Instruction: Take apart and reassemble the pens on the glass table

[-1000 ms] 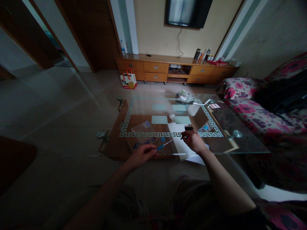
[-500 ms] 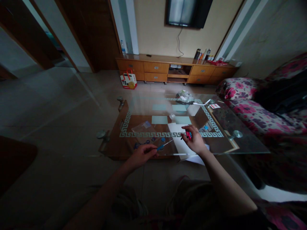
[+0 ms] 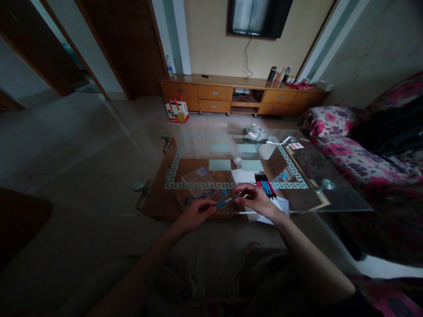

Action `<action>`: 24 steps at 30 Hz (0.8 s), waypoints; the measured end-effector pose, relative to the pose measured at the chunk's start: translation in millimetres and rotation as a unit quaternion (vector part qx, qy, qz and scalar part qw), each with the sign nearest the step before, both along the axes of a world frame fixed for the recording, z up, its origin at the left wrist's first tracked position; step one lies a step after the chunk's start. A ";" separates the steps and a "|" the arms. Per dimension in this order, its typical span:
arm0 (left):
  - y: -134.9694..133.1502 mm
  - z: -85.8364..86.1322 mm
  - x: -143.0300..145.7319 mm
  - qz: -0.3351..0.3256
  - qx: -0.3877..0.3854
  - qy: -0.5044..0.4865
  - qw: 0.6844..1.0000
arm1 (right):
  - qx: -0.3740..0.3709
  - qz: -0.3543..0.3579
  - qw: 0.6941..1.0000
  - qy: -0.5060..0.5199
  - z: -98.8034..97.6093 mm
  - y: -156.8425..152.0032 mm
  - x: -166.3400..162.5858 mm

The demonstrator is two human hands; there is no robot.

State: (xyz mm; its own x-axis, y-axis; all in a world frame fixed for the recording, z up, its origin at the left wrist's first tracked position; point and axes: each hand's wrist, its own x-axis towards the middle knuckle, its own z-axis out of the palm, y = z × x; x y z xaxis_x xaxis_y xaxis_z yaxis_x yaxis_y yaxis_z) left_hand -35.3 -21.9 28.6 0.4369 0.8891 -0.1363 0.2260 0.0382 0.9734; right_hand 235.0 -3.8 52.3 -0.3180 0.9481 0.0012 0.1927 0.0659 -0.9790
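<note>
My left hand (image 3: pixel 199 213) is closed in a pinch around a blue pen barrel (image 3: pixel 220 204). A thin white refill (image 3: pixel 228 200) sticks out of the barrel towards the right. Just beyond the refill's end is my right hand (image 3: pixel 253 198), with its thumb and fingers curled towards each other. Anything between those fingertips is too small and dark to make out. Behind the right hand, a row of red, blue and black pens (image 3: pixel 265 186) lies side by side on white paper (image 3: pixel 243 176) on the glass table (image 3: pixel 198 152).
A crumpled clear plastic bag (image 3: pixel 254 133) and a red-and-white card (image 3: pixel 295 145) are towards the table's far right. A small white object (image 3: pixel 237 161) sits near the middle. Right of the table stands a flowered sofa (image 3: pixel 340 154); a wooden cabinet (image 3: pixel 214 93) lines the wall.
My right hand has moved left from above the row of pens to the refill's end, uncovering the pens. The left hand has stayed in place with the blue barrel.
</note>
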 end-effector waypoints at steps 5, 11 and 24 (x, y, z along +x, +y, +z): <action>1.0 -2.0 -0.8 -0.005 0.017 0.009 1.000 | -0.016 0.021 1.000 -0.007 -9.9 0.4 -1.8; 0.8 -2.7 -1.1 -0.001 0.022 0.009 1.000 | 0.011 0.004 0.999 -0.035 -14.8 5.3 2.9; 0.6 -3.2 -0.7 -0.007 0.014 0.008 1.000 | -0.002 -0.001 0.998 -0.056 -11.2 5.5 2.4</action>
